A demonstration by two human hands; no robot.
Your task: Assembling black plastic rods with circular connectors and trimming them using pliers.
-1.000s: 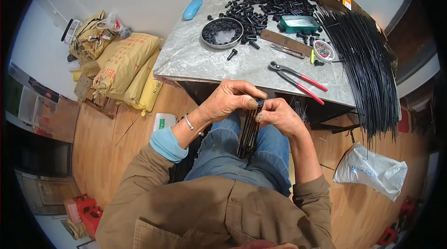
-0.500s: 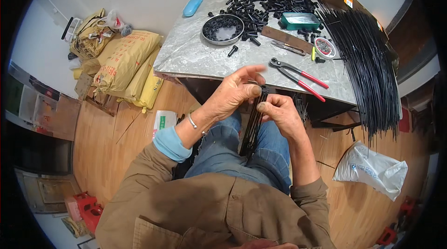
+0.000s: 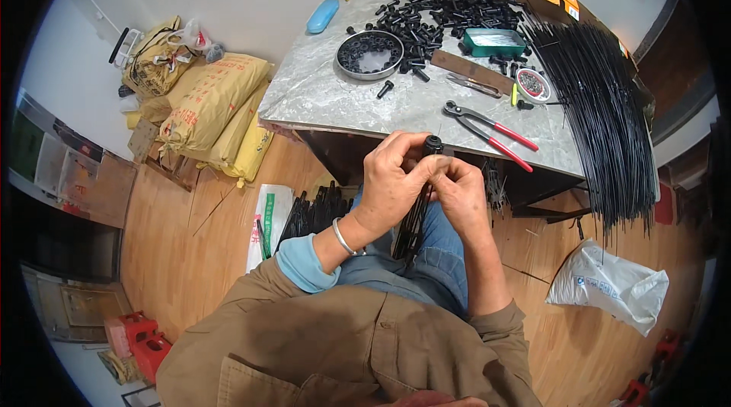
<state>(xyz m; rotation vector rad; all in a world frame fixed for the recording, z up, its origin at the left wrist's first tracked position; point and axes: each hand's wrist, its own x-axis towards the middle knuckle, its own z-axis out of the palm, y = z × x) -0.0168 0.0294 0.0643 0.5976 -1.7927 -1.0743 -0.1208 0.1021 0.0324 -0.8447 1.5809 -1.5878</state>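
Observation:
Upright over my lap is a bundle of thin black rods (image 3: pixel 410 233), resembling umbrella ribs, topped by a round black cap (image 3: pixel 433 142). My left hand (image 3: pixel 390 182) wraps round the bundle just below the cap, its thumb pressed toward the front. From the other side, my right hand (image 3: pixel 462 192) pinches at the same upper part. The two thumbs meet there, hiding whatever small piece may lie between the fingers. Red-handled pincers (image 3: pixel 509 154) rest on the table beyond my right hand.
The grey table (image 3: pixel 304 87) bears a heap of black flanged pieces (image 3: pixel 415 22), a round metal dish (image 3: pixel 371 77), a green box (image 3: pixel 493 51) and long black rods (image 3: pixel 594 118) overhanging its right side. More dark bundles (image 3: pixel 324 205) lie left of my knees. A white bag (image 3: pixel 605 285) stands on the floor.
My left hand has closed round the bundle; its fingers were raised and spread. My right hand has come up against it near the cap. Dark bundles at left now show.

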